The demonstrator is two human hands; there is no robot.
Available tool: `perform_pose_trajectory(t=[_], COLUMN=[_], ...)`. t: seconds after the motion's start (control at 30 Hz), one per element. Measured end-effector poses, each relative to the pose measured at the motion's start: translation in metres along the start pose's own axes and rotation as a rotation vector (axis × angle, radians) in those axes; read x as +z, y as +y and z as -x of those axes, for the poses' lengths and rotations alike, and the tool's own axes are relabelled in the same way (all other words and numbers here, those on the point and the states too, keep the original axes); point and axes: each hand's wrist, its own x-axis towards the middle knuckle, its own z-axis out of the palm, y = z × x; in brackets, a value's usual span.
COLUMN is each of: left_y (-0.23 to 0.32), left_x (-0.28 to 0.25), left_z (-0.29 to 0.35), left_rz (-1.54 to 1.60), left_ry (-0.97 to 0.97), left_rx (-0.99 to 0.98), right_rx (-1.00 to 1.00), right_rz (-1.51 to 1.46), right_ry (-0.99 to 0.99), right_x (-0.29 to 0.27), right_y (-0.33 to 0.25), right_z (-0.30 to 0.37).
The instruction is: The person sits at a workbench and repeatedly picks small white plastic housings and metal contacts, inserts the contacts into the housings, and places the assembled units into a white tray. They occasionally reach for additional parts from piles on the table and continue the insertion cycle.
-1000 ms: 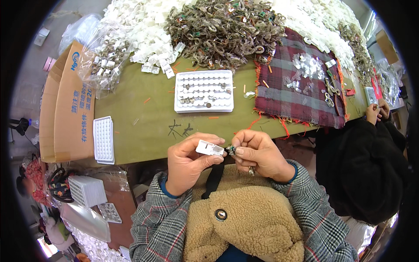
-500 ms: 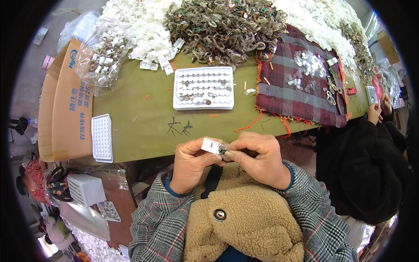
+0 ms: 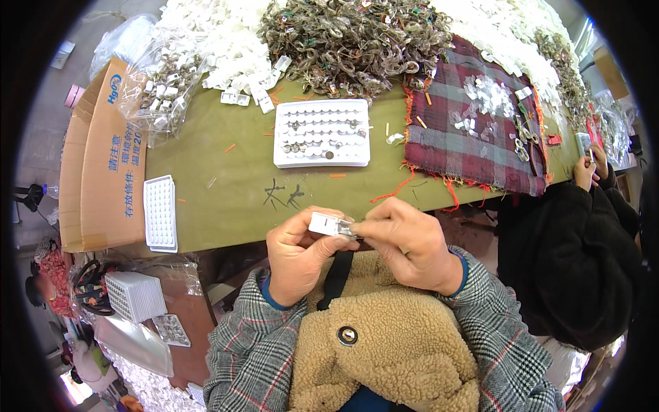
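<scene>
My left hand (image 3: 295,255) grips a small white plastic housing (image 3: 324,224) with a dark slot in its face, held above my lap just off the table's front edge. My right hand (image 3: 420,248) is closed in a pinch at the housing's right end, where small greyish parts show. Exactly what those fingertips hold is hidden. Beyond my hands, a white tray (image 3: 322,162) with rows of round pockets rests on the green table (image 3: 226,199); several pockets hold small round metal pieces.
Heaps of white plastic housings (image 3: 233,41) and tangled wired parts (image 3: 350,41) cover the table's far side. A plaid cloth (image 3: 439,154) at the right bears clear bits and scissors (image 3: 532,147). Left are a cardboard box (image 3: 96,178) and another tray (image 3: 160,213). A co-worker's dark sleeve (image 3: 570,261) is at the right.
The right fingers have shifted and lifted slightly at the housing's end, covering the green part seen there before. The housing has moved slightly left and up in my left hand.
</scene>
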Motion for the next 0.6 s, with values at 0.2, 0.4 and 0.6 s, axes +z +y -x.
perform_pose_trajectory(t=[0.2, 0.4, 0.6], left_y=[-0.004, -0.006, -0.009], left_x=[-0.001, 0.004, 0.004], left_z=[0.0, 0.006, 0.008], left_rz=[-0.024, -0.178, 0.359], left_ry=[-0.09, -0.052, -0.072], left_rx=[0.248, 0.341, 0.079], right_rx=[0.33, 0.255, 0.546], right_rz=[-0.13, -0.057, -0.349], right_ry=[-0.037, 0.05, 0.024], right_x=[0.003, 0.01, 0.012], right_y=[-0.01, -0.011, -0.014], right_z=[0.007, 0.009, 0.019])
